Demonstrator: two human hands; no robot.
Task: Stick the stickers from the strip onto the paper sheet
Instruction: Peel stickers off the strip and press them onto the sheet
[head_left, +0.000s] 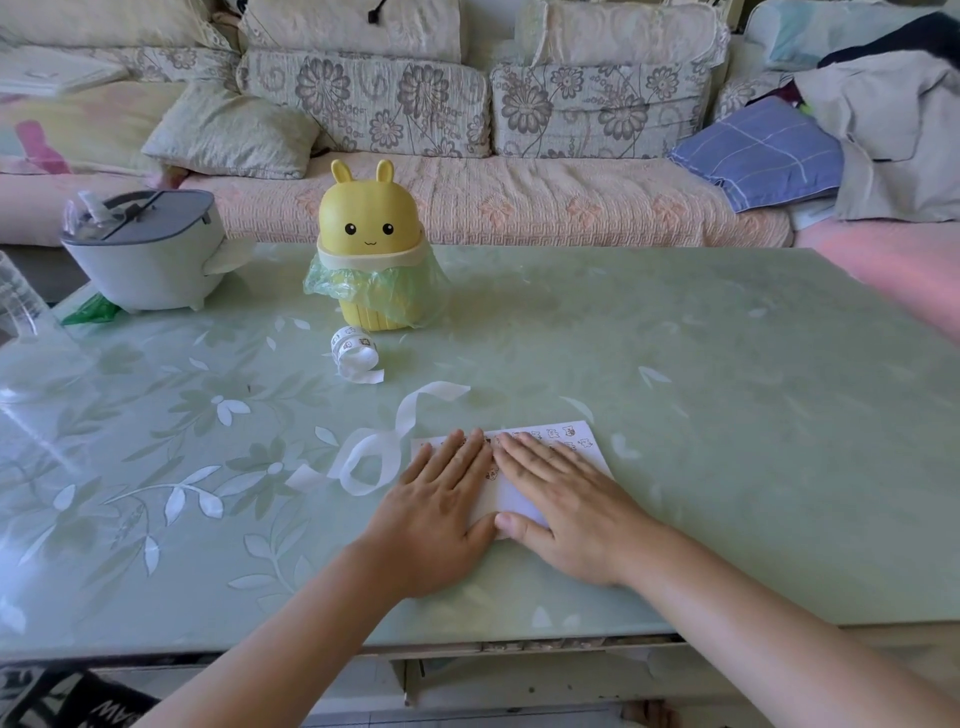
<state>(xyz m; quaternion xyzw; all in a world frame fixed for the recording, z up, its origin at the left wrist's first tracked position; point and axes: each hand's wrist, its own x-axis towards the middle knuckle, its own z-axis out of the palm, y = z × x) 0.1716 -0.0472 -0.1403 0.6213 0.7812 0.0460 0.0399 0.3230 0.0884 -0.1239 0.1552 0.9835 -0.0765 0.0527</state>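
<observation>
White sheet (569, 442) is lying under both palms — left hand (441, 512) and right hand (569, 512) are pressing it flat, fingers straight, grasping nothing. Strip (349, 351) is sitting coiled beyond, up-left — nearer the left hand.

paper sheet (519, 501): flat, stickers (569, 431) along far edge | sticker strip (353, 353): coiled, beyond sheet

Setting: a home living room. Landmark: a table (675, 364) under a green cover printed with leaves and flowers. Behind the table ran a sofa (519, 202) with floral back cushions (363, 104) and a loose pillow (228, 135). Beyond the table's far right corner lay a blue checked cloth (758, 150) and heaped clothes (883, 130). On the table's far left stood a yellow bunny-faced bin (370, 228), bag-lined, and a grey lidded container (145, 260).
</observation>
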